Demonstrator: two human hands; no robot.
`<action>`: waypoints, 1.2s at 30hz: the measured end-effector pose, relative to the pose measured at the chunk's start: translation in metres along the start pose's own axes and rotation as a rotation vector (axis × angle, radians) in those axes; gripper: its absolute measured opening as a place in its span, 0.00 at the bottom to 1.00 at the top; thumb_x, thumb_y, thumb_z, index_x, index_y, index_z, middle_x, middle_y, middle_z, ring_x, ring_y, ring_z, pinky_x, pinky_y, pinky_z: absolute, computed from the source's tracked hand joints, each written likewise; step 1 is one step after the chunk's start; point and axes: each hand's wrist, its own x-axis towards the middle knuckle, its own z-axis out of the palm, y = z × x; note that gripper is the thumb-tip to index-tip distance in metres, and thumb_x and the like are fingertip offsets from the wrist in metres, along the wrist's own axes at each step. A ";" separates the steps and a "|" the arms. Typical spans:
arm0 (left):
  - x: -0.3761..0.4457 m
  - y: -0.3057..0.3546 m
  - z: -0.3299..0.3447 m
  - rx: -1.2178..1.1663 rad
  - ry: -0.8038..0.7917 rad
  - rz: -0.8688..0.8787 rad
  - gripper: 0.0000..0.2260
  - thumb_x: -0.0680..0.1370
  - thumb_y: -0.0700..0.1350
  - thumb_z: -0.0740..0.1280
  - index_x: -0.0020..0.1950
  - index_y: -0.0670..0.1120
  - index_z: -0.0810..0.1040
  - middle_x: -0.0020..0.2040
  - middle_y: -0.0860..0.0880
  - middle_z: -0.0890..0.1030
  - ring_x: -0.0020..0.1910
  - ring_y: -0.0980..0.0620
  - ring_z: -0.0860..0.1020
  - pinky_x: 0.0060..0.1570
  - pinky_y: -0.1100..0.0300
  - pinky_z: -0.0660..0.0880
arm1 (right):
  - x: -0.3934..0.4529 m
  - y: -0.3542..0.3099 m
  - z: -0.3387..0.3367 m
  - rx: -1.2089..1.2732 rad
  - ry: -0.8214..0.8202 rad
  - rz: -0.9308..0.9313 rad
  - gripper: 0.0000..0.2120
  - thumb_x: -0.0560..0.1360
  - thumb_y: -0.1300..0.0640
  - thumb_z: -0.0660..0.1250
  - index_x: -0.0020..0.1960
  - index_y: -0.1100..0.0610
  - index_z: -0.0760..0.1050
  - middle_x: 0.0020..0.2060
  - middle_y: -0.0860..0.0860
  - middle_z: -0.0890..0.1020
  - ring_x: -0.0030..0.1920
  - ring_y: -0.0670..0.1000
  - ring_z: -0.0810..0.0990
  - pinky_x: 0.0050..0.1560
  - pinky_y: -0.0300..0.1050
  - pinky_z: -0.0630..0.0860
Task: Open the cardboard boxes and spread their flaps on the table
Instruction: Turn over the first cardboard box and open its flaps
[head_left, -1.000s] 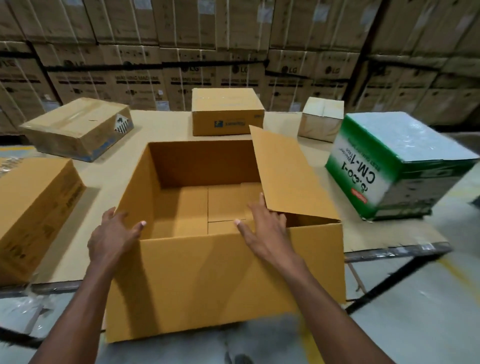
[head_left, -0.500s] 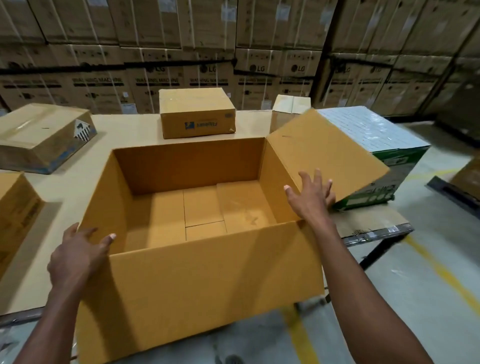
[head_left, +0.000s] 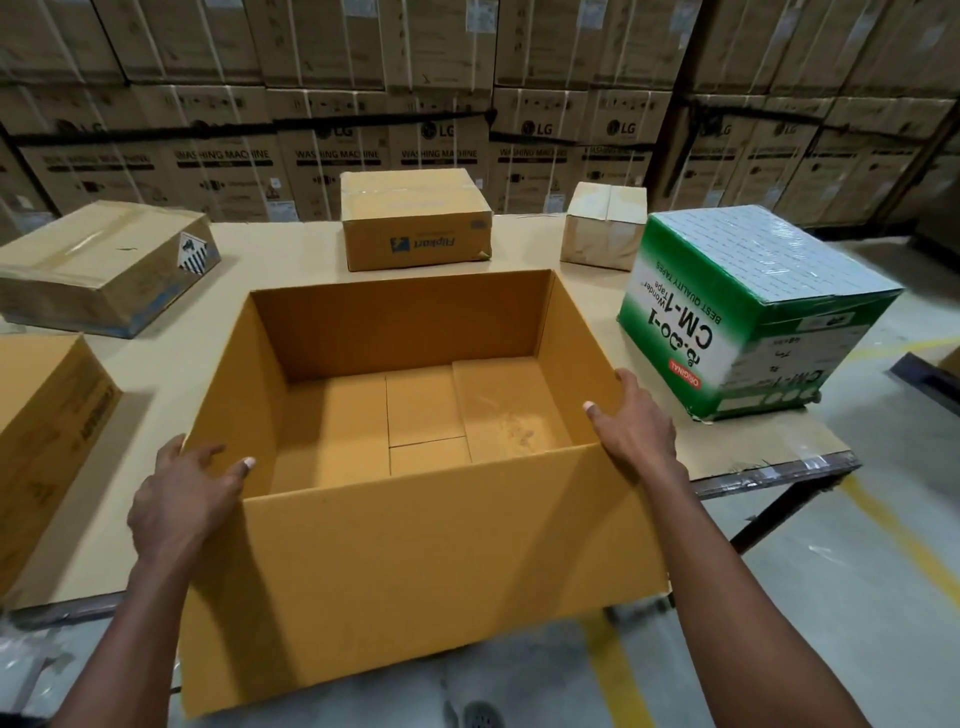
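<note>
Table (head_left: 270, 260): open box (head_left: 415, 571) (empty), left hand (head_left: 182, 499), right hand (head_left: 636, 436) gripping rims.

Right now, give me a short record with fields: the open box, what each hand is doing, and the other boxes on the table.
open box: large yellow-brown cardboard box, top open, nothing inside, near side hanging past the table edge
left hand: left hand grips the box's near left corner
right hand: right hand grips the right wall's rim, thumb inside
closed boxes: green and white tape carton at right; Flipkart cardboard box behind; small pale cardboard box; flat taped brown box at left
table: tan-topped table
</note>
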 end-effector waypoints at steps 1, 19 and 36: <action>0.000 0.001 0.000 -0.001 0.005 0.000 0.25 0.78 0.62 0.68 0.71 0.52 0.77 0.80 0.48 0.63 0.68 0.32 0.73 0.59 0.35 0.74 | 0.000 0.001 0.000 0.008 0.003 0.001 0.34 0.79 0.39 0.63 0.79 0.46 0.54 0.70 0.57 0.74 0.65 0.64 0.75 0.66 0.61 0.70; -0.059 0.041 -0.003 -0.207 0.165 0.388 0.17 0.81 0.55 0.66 0.67 0.50 0.79 0.76 0.46 0.70 0.75 0.46 0.69 0.75 0.33 0.56 | -0.082 -0.020 0.010 0.212 0.163 -0.153 0.23 0.80 0.44 0.64 0.74 0.47 0.68 0.77 0.52 0.66 0.79 0.55 0.57 0.76 0.68 0.51; -0.259 0.228 0.067 -0.703 -0.414 0.774 0.12 0.82 0.49 0.68 0.64 0.55 0.82 0.67 0.59 0.76 0.61 0.71 0.74 0.57 0.70 0.73 | -0.145 0.090 -0.039 0.897 0.139 -0.015 0.18 0.80 0.51 0.68 0.69 0.48 0.76 0.63 0.43 0.80 0.63 0.42 0.77 0.57 0.32 0.76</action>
